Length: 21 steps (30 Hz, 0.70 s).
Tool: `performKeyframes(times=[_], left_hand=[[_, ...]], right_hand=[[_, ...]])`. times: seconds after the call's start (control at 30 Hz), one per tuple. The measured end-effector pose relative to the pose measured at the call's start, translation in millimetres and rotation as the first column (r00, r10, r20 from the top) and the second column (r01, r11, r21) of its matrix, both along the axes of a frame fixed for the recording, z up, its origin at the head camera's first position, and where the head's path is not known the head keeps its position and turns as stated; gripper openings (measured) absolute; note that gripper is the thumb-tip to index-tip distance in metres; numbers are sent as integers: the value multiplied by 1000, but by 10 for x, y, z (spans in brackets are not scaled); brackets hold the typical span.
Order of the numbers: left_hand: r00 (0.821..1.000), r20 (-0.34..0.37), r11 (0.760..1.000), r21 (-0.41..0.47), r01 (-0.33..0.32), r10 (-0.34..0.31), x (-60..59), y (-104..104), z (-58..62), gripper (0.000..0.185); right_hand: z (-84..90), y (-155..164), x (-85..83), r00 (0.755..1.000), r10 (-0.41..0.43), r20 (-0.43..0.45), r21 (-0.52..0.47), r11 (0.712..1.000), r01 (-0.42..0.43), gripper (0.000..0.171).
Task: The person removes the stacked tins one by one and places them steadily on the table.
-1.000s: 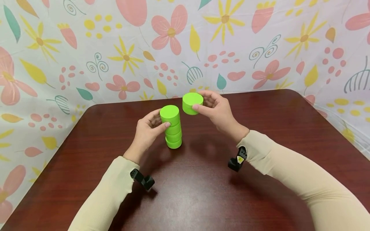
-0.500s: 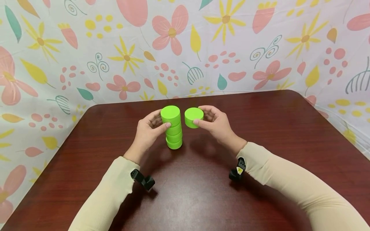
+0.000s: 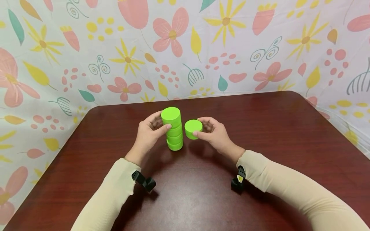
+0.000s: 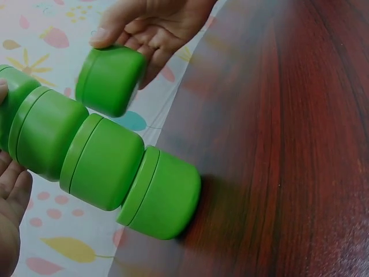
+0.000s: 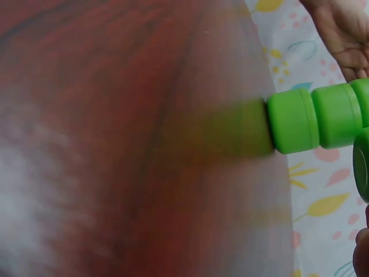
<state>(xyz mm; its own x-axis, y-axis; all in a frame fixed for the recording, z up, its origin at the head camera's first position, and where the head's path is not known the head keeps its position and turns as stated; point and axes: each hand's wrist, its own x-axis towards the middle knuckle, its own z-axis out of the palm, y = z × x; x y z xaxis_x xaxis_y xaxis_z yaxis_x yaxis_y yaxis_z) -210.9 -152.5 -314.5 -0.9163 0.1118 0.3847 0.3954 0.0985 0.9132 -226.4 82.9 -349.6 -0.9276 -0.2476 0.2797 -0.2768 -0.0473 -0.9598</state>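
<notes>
Since a second ago, my right hand (image 3: 215, 134) has brought its green jar (image 3: 193, 128) down from above the stack's top and lowered it beside the stack of green jars (image 3: 172, 129), where it now sits level with the middle of that column, just to its right. From the head view I cannot tell whether the single jar is touching the stack; the left wrist view shows a narrow gap between them and the jar clear of the table. My right thumb and fingers are curled round the jar's sides, pinching it. My left hand (image 3: 149, 133) has stayed put, fingers and thumb wrapped about the upper part of the stack, which stands upright on the dark red wooden table (image 3: 277, 134). Behind the table hangs a flowered cloth (image 3: 115, 48).
</notes>
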Motion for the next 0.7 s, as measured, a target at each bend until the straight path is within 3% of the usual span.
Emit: performKeyframes(times=[0.7], left_hand=[[1000, -12, 1000, -7, -4, 4, 4, 7, -4, 46]], right_hand=[[-239, 69, 28, 995, 42, 87, 43, 998, -45, 48]])
